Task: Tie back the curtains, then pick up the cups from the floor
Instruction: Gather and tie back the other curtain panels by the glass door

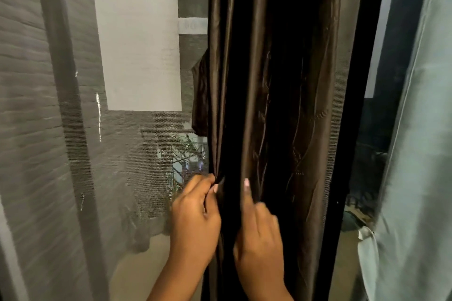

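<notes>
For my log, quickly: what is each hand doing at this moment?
Left hand: pinches the edge of the dark curtain.
Right hand: fingers curled into the curtain's folds, gripping it.

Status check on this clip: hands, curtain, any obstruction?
Left hand pinching the edge of the dark curtain. Right hand pressed into its folds, grip unclear. Curtain bunched, not tied. No cups in view, nothing blocking.

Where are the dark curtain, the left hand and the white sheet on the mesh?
dark curtain (276, 95), head view, on its glossy middle folds.
left hand (195, 217), head view, on the back of the hand.
white sheet (139, 54), head view, on its centre.
</notes>
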